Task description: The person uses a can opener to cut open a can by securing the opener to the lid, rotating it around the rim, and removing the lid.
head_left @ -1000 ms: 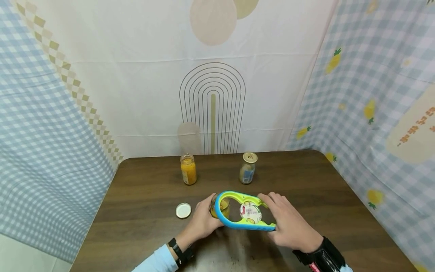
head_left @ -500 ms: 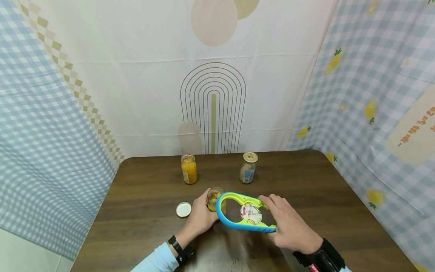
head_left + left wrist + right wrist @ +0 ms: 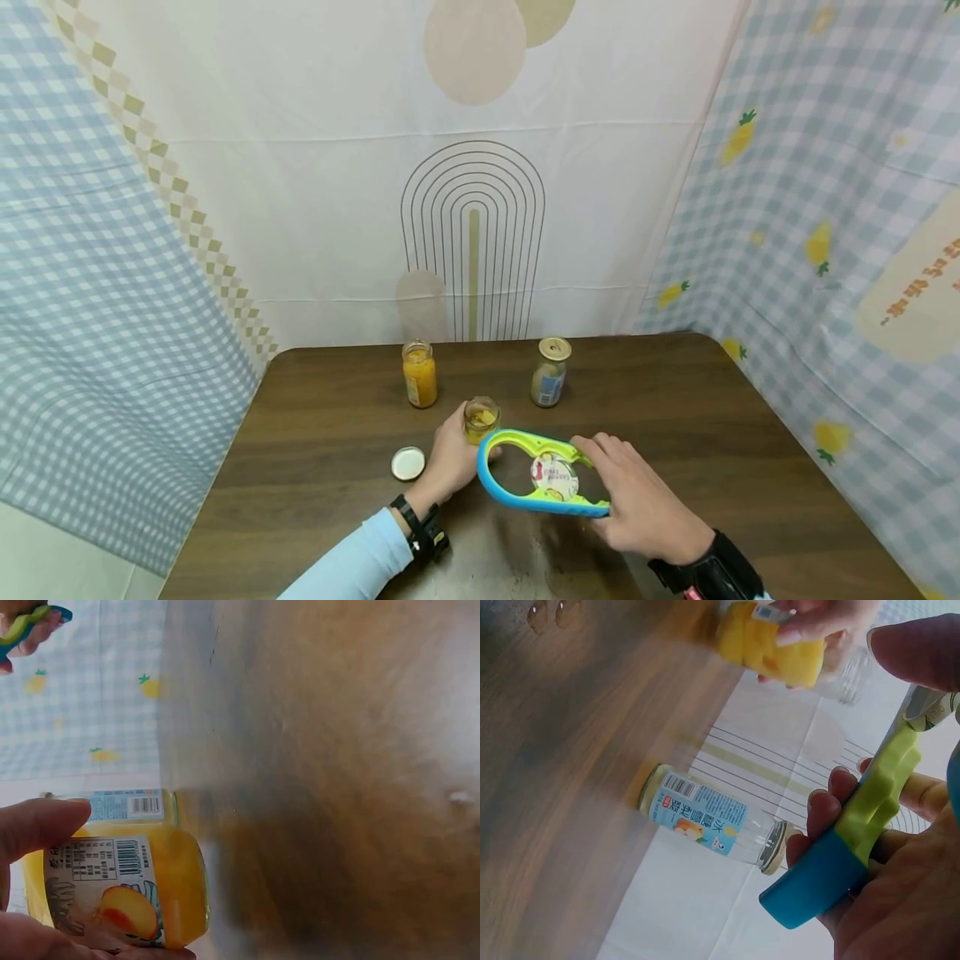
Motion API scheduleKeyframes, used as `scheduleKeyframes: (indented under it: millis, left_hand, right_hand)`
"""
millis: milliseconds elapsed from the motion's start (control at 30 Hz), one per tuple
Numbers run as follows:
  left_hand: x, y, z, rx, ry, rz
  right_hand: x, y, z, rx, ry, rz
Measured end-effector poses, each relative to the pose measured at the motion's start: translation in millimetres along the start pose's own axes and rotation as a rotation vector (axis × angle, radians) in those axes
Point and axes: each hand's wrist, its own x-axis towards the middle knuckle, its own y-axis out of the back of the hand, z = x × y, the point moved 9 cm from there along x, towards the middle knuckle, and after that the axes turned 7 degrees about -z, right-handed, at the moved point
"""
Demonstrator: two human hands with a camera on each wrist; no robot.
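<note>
Head view: the left hand (image 3: 450, 457) grasps an open jar (image 3: 482, 425) of yellow fruit, in front of an orange-filled jar (image 3: 420, 379) and a lidded jar (image 3: 551, 377); a white lid (image 3: 408, 463) lies beside that wrist. The right hand (image 3: 641, 502) clasps a blue-and-green opener (image 3: 543, 505) — a printed disc (image 3: 555, 475) shows inside its frame.

Left wrist view: the grip wraps a peach-pictured label (image 3: 105, 892).

Right wrist view: fingers (image 3: 823, 814) curl round the opener.

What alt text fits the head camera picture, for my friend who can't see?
A person's left hand holds an open jar of yellow fruit, and the right hand grips a blue and green looped tool. A white lid lies on the brown table; an orange-filled jar and a capped jar stand farther back.
</note>
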Motion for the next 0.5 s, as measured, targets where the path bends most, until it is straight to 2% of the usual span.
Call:
scheduleKeyframes:
  millis: [133, 267, 500]
  left_hand:
    - [13.7, -7.2, -3.3, -0.014, 0.002, -0.006]
    - [18.2, -4.4, 15.4, -0.06, 0.07, -0.017]
    - [38.7, -5.8, 12.4, -0.096, 0.131, -0.007]
  right_hand:
    - [0.6, -3.2, -1.3, 0.012, 0.006, -0.011]
    - [1.7, -4.7, -1.4, 0.005, -0.001, -0.016]
    - [2.0, -5.9, -3.0, 0.009, 0.013, -0.04]
